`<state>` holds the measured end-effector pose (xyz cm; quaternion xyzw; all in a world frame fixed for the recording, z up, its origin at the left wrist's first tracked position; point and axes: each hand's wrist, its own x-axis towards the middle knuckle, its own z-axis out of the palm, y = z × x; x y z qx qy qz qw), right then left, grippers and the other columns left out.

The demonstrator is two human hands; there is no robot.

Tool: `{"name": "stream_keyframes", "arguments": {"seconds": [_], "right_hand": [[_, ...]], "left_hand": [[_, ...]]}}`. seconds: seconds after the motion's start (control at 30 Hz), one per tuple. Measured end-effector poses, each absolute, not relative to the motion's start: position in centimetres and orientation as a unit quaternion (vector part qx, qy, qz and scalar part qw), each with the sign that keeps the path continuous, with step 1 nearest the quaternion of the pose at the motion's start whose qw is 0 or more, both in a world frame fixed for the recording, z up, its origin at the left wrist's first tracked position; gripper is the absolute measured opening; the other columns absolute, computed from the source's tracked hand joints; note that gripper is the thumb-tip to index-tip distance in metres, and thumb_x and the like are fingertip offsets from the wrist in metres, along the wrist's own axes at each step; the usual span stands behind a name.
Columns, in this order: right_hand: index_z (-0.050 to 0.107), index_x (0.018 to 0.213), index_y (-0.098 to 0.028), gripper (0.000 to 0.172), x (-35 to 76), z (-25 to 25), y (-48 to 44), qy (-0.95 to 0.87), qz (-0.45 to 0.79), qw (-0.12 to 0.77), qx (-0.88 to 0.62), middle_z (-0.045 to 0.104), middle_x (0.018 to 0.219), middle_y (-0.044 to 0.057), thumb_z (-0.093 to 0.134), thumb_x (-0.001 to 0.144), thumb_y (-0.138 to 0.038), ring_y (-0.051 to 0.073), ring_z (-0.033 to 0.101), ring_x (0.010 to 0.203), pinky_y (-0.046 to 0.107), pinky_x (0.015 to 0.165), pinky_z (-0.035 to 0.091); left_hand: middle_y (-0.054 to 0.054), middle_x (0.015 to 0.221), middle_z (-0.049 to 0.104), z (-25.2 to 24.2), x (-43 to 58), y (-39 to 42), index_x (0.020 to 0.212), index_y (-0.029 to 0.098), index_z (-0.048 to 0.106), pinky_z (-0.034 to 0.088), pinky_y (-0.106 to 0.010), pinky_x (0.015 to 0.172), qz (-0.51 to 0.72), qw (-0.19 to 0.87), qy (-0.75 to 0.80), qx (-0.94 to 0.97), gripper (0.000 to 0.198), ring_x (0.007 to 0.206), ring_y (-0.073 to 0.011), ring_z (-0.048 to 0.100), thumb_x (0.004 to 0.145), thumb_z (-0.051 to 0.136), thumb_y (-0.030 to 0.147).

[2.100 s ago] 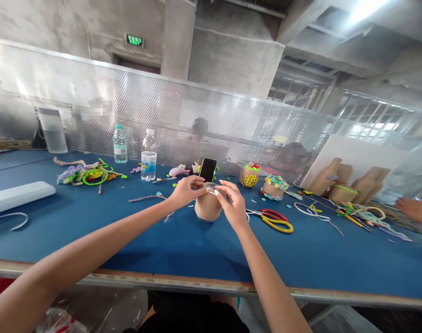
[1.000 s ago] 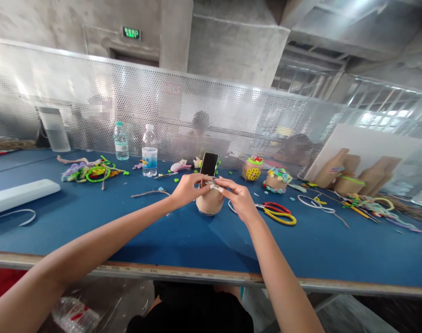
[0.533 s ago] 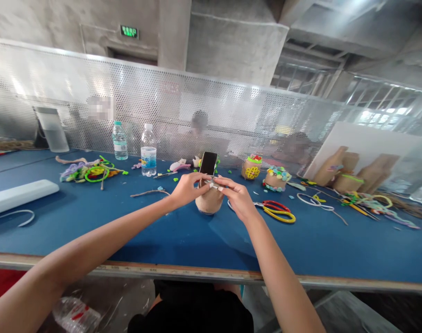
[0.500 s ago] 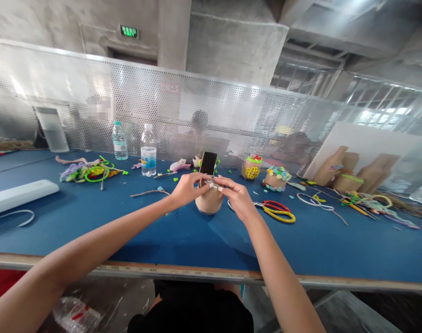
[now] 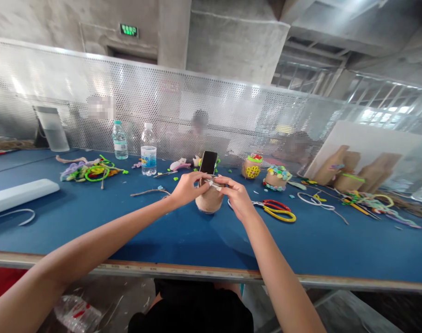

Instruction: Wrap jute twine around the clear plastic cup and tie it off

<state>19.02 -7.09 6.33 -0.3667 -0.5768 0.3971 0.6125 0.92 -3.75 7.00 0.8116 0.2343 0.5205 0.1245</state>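
Observation:
A tan, twine-covered jar (image 5: 210, 202) stands upright on the blue table in front of me. At its rim my left hand (image 5: 189, 188) has thumb and fingers closed on a thin white strip (image 5: 216, 185). From the other side my right hand (image 5: 239, 198) pinches the same strip, its fingers also at the rim. Whether the strip is cord or pipe cleaner is too small to tell. Behind the jar a phone (image 5: 208, 163) leans upright. Scissors (image 5: 279, 211) with red and yellow handles lie just right of my right hand.
Two water bottles (image 5: 149, 155) and a tangle of colourful pipe cleaners (image 5: 89, 170) are at the left. Decorated jars (image 5: 252, 169) stand back right, near a white board (image 5: 366, 138) with brown bottle shapes. A perforated metal screen (image 5: 169, 106) borders the table's far side.
Both hands stay at the jar's rim with only slight finger movement. More of the rim and white strip shows between the fingers now.

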Motion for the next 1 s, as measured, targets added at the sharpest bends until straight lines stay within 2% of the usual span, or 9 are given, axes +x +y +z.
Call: {"name": "stream_keyframes", "arguments": {"seconds": [0.2, 0.47, 1.0], "right_hand": [[0.078, 0.074, -0.025, 0.023, 18.51, 6.47, -7.13, -0.550, 0.404, 0.628, -0.374, 0.071, 0.105, 0.005, 0.064, 0.056, -0.018, 0.030, 0.045, 0.130, 0.042, 0.108, 0.032], [0.078, 0.080, -0.025, 0.024, 18.94, 6.21, -7.07, -0.565, 0.405, 0.617, -0.368, 0.069, 0.115, 0.006, 0.065, 0.061, -0.019, 0.028, 0.045, 0.132, 0.041, 0.108, 0.033], [0.078, 0.083, -0.026, 0.025, 18.94, 6.34, -7.27, -0.575, 0.402, 0.612, -0.365, 0.071, 0.112, 0.004, 0.071, 0.060, -0.020, 0.028, 0.047, 0.130, 0.041, 0.109, 0.032]], "left_hand": [[-0.006, 0.091, 0.072, 7.05, 0.92, -3.81, 0.096, 0.015, 0.070, 0.054, -0.029, 0.071, 0.522, 0.119, 0.234, 0.811, 0.016, 0.075, -0.0158, 0.064, 0.082, 0.061, 0.016], [-0.006, 0.094, 0.072, 7.17, 0.97, -4.08, 0.096, 0.017, 0.070, 0.055, -0.030, 0.075, 0.516, 0.128, 0.248, 0.810, 0.016, 0.080, -0.0174, 0.066, 0.083, 0.060, 0.016], [-0.008, 0.094, 0.072, 7.11, 0.94, -4.22, 0.097, 0.015, 0.069, 0.055, -0.030, 0.073, 0.518, 0.126, 0.245, 0.810, 0.018, 0.079, -0.0178, 0.065, 0.084, 0.058, 0.018]]}}
